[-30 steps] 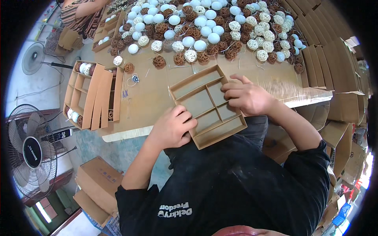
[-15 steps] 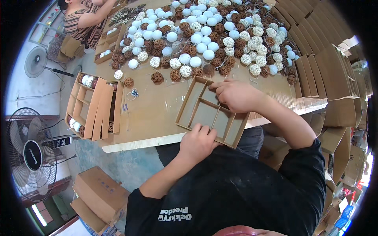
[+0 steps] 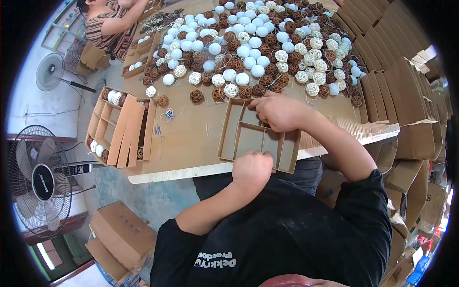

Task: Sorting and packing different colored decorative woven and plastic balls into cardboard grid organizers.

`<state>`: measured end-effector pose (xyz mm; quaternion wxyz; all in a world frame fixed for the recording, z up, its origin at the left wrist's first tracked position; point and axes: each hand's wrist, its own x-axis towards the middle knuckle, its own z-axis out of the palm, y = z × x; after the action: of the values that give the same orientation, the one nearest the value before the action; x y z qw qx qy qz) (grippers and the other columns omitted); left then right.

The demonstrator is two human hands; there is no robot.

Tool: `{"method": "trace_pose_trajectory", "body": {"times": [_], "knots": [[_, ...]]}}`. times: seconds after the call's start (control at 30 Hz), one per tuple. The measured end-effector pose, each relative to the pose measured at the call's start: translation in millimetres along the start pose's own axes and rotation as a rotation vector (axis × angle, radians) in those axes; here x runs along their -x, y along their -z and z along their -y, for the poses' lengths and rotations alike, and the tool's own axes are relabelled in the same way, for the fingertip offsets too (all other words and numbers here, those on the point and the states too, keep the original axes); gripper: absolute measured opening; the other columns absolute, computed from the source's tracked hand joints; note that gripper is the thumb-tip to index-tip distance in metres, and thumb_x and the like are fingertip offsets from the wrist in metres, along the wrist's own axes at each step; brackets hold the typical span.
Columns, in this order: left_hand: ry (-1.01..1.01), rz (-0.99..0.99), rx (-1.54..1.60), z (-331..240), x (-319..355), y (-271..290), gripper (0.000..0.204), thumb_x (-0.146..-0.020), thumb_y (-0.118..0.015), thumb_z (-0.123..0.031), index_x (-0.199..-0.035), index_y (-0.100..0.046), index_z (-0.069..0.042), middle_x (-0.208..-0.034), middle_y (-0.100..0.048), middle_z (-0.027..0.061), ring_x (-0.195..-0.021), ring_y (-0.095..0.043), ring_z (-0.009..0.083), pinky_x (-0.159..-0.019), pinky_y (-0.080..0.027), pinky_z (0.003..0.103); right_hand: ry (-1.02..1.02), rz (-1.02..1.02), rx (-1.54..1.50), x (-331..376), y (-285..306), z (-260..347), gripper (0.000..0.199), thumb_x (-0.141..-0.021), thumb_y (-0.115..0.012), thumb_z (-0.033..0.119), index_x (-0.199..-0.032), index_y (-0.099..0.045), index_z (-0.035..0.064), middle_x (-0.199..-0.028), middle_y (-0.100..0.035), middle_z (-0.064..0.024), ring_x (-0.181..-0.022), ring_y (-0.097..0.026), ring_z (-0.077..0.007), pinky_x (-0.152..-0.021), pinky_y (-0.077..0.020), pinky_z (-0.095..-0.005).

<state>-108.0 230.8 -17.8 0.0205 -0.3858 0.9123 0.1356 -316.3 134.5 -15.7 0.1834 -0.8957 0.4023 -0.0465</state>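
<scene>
You have slid the shallow brown cardboard divider tray (image 3: 258, 138) away from your chest, so it now lies flat on the tan tabletop (image 3: 191, 138), closer to the heap of white and brown wicker balls (image 3: 258, 48). Your left hand (image 3: 252, 170) is closed over the tray's near rim. Your right hand (image 3: 277, 112) curls on its far wall, fingertips inside a compartment; whether they hold a ball I cannot tell. A second earlier the tray sat tilted, nearer you.

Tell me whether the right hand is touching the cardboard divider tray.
Touching. The head view shows the right hand lying on the far edge of the cardboard divider tray, fingers curled over its inner partition.
</scene>
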Motion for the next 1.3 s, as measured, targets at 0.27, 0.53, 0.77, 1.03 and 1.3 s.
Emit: {"method": "trace_pose_trajectory", "body": {"times": [0.27,0.53,0.77,1.03,1.3], "knots": [[-0.033,-0.082,0.063,3,-18,-6,0.040,-0.077,-0.083,-0.049,-0.081,-0.074,-0.010,-0.078,-0.072,0.0081,-0.078,-0.074,0.0283,-0.066,-0.060,0.042,0.065,-0.082,-0.016,-22,-3,-9,0.008,-0.066,-0.065,0.007,-0.067,-0.070,-0.0002,-0.099,-0.074,-0.0159,-0.125,-0.064,-0.0320,-0.101,-0.0487,-0.0464],[-0.005,-0.020,0.028,13,-39,-1,0.046,-0.082,-0.079,-0.055,-0.087,-0.077,-0.009,-0.079,-0.072,0.0108,-0.076,-0.074,0.0304,-0.065,-0.059,0.045,0.084,-0.086,0.036,-41,4,-18,0.007,-0.064,-0.066,0.006,-0.066,-0.068,-0.0002,-0.095,-0.073,-0.0169,-0.113,-0.068,-0.0343,-0.099,-0.0520,-0.0461],[0.039,-0.558,0.585,78,-13,39,0.022,-0.094,-0.073,-0.032,-0.096,-0.070,-0.009,-0.085,-0.071,0.0108,-0.078,-0.071,0.0336,-0.064,-0.055,0.045,0.240,-0.490,0.004,-25,11,-23,0.009,-0.076,-0.068,0.004,-0.084,-0.064,0.0041,-0.098,-0.066,-0.0114,-0.101,-0.063,-0.0336,-0.089,-0.0526,-0.0464],[0.298,-0.614,0.237,172,-23,1,0.027,-0.093,-0.069,-0.026,-0.077,-0.058,-0.008,-0.077,-0.063,0.0142,-0.075,-0.065,0.0380,-0.063,-0.049,0.050,0.016,-0.783,-0.045,-58,63,-71,0.013,-0.085,-0.064,0.002,-0.097,-0.067,0.0027,-0.099,-0.068,-0.0137,-0.098,-0.066,-0.0347,-0.087,-0.0536,-0.0432],[0.331,-0.556,0.223,167,-30,3,0.024,-0.091,-0.068,-0.026,-0.076,-0.059,-0.010,-0.075,-0.062,0.0115,-0.073,-0.065,0.0368,-0.063,-0.050,0.051,-0.717,-0.687,0.385,-136,140,-228,0.024,-0.087,-0.062,0.018,-0.097,-0.077,0.0007,-0.105,-0.075,-0.0231,-0.098,-0.071,-0.0424,-0.090,-0.0576,-0.0522]]}}
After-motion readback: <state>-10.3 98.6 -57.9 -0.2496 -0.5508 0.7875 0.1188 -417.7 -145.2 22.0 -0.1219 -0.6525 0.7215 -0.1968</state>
